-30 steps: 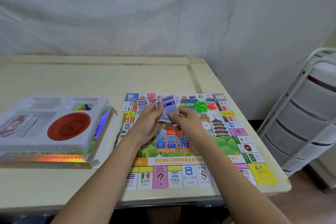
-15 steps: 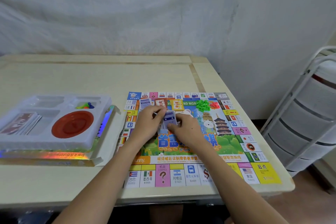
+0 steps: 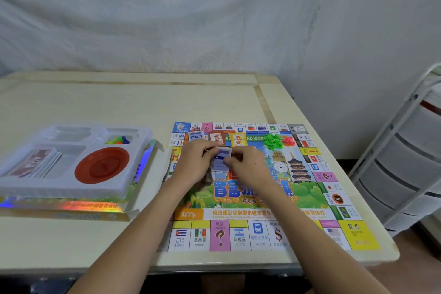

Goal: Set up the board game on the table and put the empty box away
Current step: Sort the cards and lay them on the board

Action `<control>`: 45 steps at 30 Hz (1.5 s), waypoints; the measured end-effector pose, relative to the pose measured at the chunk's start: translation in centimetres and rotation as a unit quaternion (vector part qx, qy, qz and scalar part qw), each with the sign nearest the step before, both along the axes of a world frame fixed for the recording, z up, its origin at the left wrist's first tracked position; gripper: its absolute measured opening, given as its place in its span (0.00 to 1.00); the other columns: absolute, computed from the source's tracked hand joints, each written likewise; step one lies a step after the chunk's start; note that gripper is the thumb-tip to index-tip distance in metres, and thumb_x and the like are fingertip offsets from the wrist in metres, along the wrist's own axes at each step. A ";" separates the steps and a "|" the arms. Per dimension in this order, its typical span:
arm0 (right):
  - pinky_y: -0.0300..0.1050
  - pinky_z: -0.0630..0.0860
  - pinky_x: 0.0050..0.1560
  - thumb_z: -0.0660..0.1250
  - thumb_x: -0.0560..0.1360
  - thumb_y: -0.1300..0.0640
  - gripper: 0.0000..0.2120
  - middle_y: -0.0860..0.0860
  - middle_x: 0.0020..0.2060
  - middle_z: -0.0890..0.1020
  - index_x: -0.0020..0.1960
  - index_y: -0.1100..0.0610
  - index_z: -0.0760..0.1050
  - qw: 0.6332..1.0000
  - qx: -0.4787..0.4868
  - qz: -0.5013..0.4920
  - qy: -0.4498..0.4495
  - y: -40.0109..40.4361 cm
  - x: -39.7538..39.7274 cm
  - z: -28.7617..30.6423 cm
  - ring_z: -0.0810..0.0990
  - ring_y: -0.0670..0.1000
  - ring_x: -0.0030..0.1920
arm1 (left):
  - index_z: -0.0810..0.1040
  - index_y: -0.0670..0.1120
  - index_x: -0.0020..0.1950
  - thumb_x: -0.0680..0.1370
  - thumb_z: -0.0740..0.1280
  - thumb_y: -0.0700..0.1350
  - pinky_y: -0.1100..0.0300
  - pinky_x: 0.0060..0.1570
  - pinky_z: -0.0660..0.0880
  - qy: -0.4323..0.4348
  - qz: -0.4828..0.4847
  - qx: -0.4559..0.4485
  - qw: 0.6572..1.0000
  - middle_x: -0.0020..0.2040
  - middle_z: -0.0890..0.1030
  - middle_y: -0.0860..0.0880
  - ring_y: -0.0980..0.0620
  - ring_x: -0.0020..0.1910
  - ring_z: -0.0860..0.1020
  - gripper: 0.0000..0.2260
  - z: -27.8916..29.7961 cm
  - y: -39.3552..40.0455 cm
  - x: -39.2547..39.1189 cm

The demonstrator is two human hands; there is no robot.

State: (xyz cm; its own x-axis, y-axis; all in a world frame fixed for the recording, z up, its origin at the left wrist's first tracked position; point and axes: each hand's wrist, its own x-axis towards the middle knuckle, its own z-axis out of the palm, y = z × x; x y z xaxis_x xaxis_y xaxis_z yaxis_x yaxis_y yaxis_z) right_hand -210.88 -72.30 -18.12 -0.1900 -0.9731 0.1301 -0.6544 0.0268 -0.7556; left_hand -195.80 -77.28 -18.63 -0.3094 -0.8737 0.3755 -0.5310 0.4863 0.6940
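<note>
Both forearms reaching in from the near edge of the table, bare, converging toward the middle; left hand [image 3: 194, 163] palm down, fingers curled inward toward the right, pinching the upper left part of a small stack of blue cards [image 3: 221, 160]; right hand [image 3: 248, 166] palm down just beside it, thumb and fingertips closed on the stack's right side; knuckles of both raised, wrists level, hands almost touching.
</note>
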 end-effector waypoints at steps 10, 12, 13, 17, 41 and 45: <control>0.49 0.82 0.38 0.77 0.68 0.62 0.06 0.50 0.30 0.80 0.39 0.57 0.80 0.988 -0.089 0.043 -0.118 -6.1 2.3 2.5 0.79 0.47 0.32 | 0.83 0.50 0.43 0.74 0.71 0.32 0.59 0.45 0.79 0.136 0.029 0.072 0.988 0.40 0.85 0.50 0.54 0.40 0.83 0.12 3.2 -5.3 4.4; 0.51 0.83 0.42 0.75 0.70 0.60 0.05 0.49 0.33 0.82 0.43 0.53 0.81 0.982 -0.092 0.060 -0.152 -6.1 2.3 2.2 0.82 0.49 0.36 | 0.83 0.49 0.45 0.75 0.70 0.33 0.59 0.45 0.79 0.201 0.031 0.116 0.972 0.41 0.85 0.47 0.55 0.40 0.82 0.11 3.2 -5.0 4.4; 0.51 0.83 0.45 0.74 0.72 0.60 0.06 0.49 0.36 0.83 0.46 0.51 0.82 0.979 -0.085 0.073 -0.169 -6.3 2.4 2.0 0.84 0.50 0.40 | 0.83 0.48 0.46 0.75 0.70 0.33 0.58 0.44 0.80 0.232 0.030 0.140 0.962 0.42 0.85 0.45 0.53 0.40 0.83 0.10 3.1 -5.0 4.3; 0.46 0.80 0.45 0.69 0.77 0.58 0.06 0.51 0.41 0.86 0.51 0.55 0.84 0.975 -0.054 0.077 -0.204 -5.7 2.3 1.6 0.83 0.47 0.40 | 0.81 0.45 0.51 0.78 0.69 0.36 0.57 0.42 0.82 0.302 0.020 0.202 0.932 0.44 0.86 0.43 0.50 0.41 0.84 0.06 2.5 -4.4 3.5; 0.44 0.80 0.44 0.64 0.80 0.51 0.10 0.47 0.44 0.85 0.55 0.51 0.82 0.969 -0.083 0.054 -0.228 0.9 -1.4 2.3 0.82 0.44 0.41 | 0.77 0.41 0.52 0.80 0.63 0.32 0.55 0.44 0.81 0.419 -0.039 0.314 0.851 0.40 0.86 0.48 0.50 0.41 0.84 0.06 2.2 -0.6 0.0; 0.57 0.80 0.43 0.66 0.79 0.51 0.12 0.53 0.37 0.83 0.43 0.56 0.82 0.984 -0.100 0.051 -0.135 0.9 -1.0 2.1 0.82 0.53 0.38 | 0.78 0.42 0.53 0.78 0.66 0.32 0.56 0.43 0.82 0.384 -0.043 0.296 0.874 0.42 0.86 0.47 0.50 0.41 0.84 0.07 2.3 -0.1 -0.2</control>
State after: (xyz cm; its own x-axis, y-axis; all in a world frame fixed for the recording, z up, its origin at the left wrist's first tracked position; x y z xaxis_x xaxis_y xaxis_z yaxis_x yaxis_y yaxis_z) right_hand -211.93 -71.40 -16.05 -0.1475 -0.9489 0.2789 -0.4200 -0.1952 -0.8863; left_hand -195.98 -77.42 -16.31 -0.2391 -0.9710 -0.0084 0.2224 -0.0631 0.9729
